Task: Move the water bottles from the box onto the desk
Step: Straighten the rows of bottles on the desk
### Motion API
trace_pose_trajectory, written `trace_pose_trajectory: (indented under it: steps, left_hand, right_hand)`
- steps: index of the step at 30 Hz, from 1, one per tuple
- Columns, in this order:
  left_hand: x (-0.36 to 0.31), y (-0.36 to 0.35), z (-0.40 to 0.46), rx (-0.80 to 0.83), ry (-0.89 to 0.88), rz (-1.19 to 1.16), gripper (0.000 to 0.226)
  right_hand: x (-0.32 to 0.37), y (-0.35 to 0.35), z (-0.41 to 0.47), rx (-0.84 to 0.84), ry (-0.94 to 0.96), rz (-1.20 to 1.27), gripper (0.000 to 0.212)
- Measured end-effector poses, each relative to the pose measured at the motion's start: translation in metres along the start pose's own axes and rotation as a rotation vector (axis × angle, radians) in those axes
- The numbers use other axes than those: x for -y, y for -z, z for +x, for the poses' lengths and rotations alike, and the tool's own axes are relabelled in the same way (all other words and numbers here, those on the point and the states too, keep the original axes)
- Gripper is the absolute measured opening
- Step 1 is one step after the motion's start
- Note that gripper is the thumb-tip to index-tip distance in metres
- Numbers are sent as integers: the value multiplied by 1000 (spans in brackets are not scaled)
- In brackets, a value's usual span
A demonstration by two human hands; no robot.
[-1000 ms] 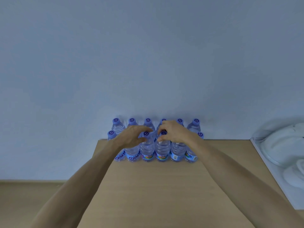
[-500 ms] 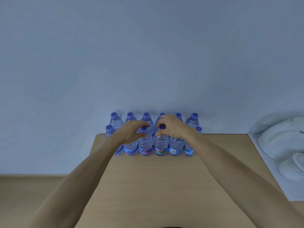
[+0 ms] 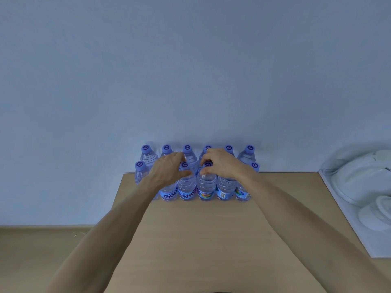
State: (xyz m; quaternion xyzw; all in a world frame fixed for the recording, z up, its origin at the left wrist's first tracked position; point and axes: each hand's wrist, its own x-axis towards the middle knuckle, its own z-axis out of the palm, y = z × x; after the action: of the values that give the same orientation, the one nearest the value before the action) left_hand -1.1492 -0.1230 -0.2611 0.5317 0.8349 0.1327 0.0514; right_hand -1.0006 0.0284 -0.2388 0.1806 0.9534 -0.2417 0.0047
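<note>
Several clear water bottles with purple caps stand in two rows at the far edge of the wooden desk [image 3: 201,240], against the wall. My left hand [image 3: 167,172] reaches over the front row, thumb and fingers closed round the neck of a middle front bottle [image 3: 186,187]. My right hand [image 3: 222,166] grips the neck of the front bottle beside it [image 3: 207,185]. Both bottles stand upright on the desk. A back-row bottle [image 3: 148,155] stands at the far left. No box is in view.
A white tray [image 3: 370,240] lies along the desk's right side and holds pale rounded plastic shapes [image 3: 359,182]. A plain wall rises right behind the bottles. The desk's left edge runs near my left forearm, with the floor below.
The view has tilted a little, so bottles and hands sit slightly higher in the picture. Both hands stay on the necks of the same two front bottles.
</note>
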Motion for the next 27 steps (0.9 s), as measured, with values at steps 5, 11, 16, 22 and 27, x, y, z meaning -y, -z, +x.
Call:
trace_pose_trajectory:
  steps: [5,11,16,22,27]
  left_hand:
    - [6,5,1,95,-73,-96,43]
    - [16,11,-2,125,-158,-106,40]
    - [13,8,1,51,-112,-109,36]
    - [15,6,2,42,-115,-122,39]
    - [16,7,2,43,-124,-130,40]
  right_hand:
    - [0,0,0,-3,-3,-3,33]
    - [1,0,0,-3,-2,14,32]
    - [0,1,0,-3,-2,9,34]
    - [1,1,-1,1,-13,14,35]
    - [3,2,-3,5,-11,7,38]
